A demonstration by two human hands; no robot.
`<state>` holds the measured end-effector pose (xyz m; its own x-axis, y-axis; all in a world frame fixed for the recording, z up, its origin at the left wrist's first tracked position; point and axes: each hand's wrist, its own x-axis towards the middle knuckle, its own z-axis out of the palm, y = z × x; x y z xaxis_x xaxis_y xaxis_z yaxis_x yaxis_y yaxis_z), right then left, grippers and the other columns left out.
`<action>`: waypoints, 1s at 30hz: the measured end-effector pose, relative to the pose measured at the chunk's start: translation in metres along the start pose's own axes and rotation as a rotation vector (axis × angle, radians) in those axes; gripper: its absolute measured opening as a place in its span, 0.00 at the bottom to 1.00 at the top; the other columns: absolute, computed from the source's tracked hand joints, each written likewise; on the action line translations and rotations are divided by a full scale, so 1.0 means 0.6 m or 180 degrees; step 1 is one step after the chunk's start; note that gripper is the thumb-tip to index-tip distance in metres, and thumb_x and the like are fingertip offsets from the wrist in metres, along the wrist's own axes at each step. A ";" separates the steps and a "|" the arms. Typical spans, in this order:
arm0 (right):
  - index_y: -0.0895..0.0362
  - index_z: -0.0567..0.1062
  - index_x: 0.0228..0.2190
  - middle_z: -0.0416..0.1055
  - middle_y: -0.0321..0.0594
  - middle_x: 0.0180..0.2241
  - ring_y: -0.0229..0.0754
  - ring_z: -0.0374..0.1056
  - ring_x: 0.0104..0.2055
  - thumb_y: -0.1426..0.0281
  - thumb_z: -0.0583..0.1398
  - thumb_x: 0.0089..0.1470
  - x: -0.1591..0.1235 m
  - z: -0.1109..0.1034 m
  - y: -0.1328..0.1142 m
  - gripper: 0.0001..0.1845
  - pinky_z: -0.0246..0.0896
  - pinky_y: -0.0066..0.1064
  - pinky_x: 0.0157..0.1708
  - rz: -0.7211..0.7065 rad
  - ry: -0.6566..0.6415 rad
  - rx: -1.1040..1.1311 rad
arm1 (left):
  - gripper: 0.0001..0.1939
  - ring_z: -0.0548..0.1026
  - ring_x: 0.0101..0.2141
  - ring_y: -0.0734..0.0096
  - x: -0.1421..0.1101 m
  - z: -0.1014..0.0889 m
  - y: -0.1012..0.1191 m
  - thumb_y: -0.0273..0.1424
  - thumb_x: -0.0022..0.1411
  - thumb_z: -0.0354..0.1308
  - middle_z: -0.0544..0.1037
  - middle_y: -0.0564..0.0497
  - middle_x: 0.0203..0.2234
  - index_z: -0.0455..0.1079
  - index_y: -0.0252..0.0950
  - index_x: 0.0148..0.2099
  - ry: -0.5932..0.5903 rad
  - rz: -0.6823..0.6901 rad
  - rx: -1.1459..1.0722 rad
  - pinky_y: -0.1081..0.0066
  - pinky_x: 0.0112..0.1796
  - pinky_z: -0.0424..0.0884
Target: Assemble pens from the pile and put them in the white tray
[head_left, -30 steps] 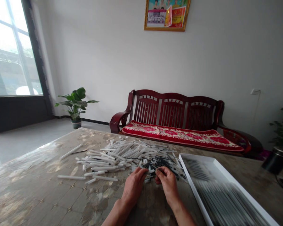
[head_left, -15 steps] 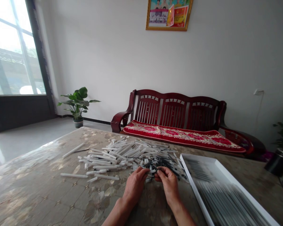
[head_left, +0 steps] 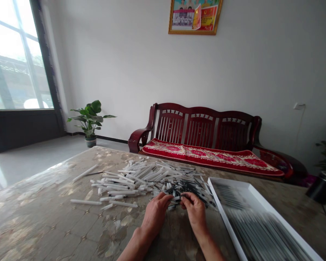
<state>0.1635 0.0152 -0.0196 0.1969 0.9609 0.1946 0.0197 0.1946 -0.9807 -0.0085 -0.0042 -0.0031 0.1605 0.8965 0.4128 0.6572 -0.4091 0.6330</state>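
In the middle of the table my left hand (head_left: 158, 210) is closed in a pinch on one end of a short white pen part (head_left: 176, 198). My right hand (head_left: 194, 208) pinches its other end, where something dark shows between thumb and fingertips. The fingers hide most of this part. Just beyond both hands spreads a heap of white pen barrels (head_left: 143, 175). Thin black pen parts (head_left: 188, 186) lie mixed in at the heap's right side, close to my fingertips.
To the right stands a shallow white box (head_left: 224, 214) holding rows of slender grey pens or refills (head_left: 263, 232). A few loose barrels (head_left: 85, 202) lie on the patterned tabletop (head_left: 43, 224) at left. Behind the table is a wooden bench (head_left: 201, 127) with a red cover.
Both hands stay in nearly the same place around the pen part, with only slight finger movement. The view has shifted very slightly.
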 end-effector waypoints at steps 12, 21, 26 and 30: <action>0.55 0.76 0.27 0.75 0.38 0.23 0.41 0.69 0.23 0.55 0.62 0.50 -0.005 -0.007 -0.009 0.16 0.62 0.28 0.23 -0.0531 -0.0240 -0.0949 | 0.15 0.78 0.35 0.69 0.000 -0.001 -0.005 0.26 0.63 0.52 0.79 0.51 0.35 0.77 0.46 0.45 -0.0038 0.0148 0.0196 0.76 0.35 0.68; 0.53 0.70 0.24 0.73 0.41 0.24 0.41 0.69 0.26 0.52 0.43 0.64 -0.019 -0.001 -0.011 0.28 0.54 0.28 0.27 -0.1428 -0.0034 -0.2409 | 0.15 0.77 0.34 0.70 -0.002 -0.002 -0.003 0.27 0.65 0.50 0.79 0.51 0.34 0.77 0.45 0.45 -0.0157 0.0402 0.0386 0.76 0.36 0.68; 0.53 0.72 0.24 0.75 0.42 0.23 0.44 0.72 0.27 0.51 0.42 0.64 -0.019 -0.006 -0.009 0.30 0.56 0.29 0.27 -0.1133 -0.0224 -0.2467 | 0.16 0.77 0.37 0.68 0.000 -0.005 -0.003 0.25 0.64 0.50 0.80 0.50 0.35 0.77 0.45 0.44 -0.0300 0.0417 0.0511 0.74 0.38 0.68; 0.53 0.74 0.33 0.77 0.40 0.31 0.43 0.73 0.34 0.54 0.47 0.63 -0.021 -0.014 -0.018 0.23 0.60 0.28 0.33 -0.1096 -0.0511 -0.2128 | 0.15 0.77 0.36 0.68 0.002 -0.011 -0.005 0.28 0.65 0.50 0.80 0.50 0.35 0.77 0.45 0.46 -0.0315 0.0267 0.0434 0.74 0.37 0.67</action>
<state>0.1693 -0.0007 -0.0118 -0.0713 0.8944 0.4415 0.6526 0.3766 -0.6575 -0.0152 -0.0028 0.0000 0.2862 0.8754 0.3897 0.7311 -0.4624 0.5017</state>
